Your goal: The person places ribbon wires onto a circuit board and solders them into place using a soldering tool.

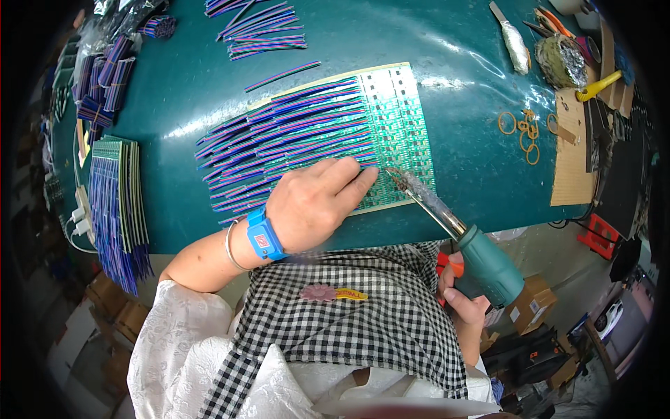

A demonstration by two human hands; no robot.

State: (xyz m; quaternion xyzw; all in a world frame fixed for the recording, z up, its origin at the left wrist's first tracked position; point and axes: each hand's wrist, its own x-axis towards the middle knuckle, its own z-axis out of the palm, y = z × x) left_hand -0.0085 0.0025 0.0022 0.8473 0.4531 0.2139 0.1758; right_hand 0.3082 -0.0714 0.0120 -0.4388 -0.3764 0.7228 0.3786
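Note:
A panel of green circuit boards (399, 98) lies on the bench, with rows of blue, red and green ribbon wires (286, 119) stretching left from it. My left hand (310, 202), with a blue wrist strap, rests over the lower rows. Its fingers are bent and pinched at a wire end against the panel. In my right hand (460, 300) is a green-handled soldering gun (492, 269), the fingers wrapped round its grip. Its darkened tip points up and left, just right of my left fingertips; whether it touches the panel is hard to tell.
Loose wires (269, 35) lie at the back. Finished-looking wired panels (118, 188) are stacked at the left, below bundled wires (105, 84). To the right are rubber bands (528, 133), cardboard (572, 157), a foil-wrapped roll (562, 61) and a wrapped blade tool (515, 45).

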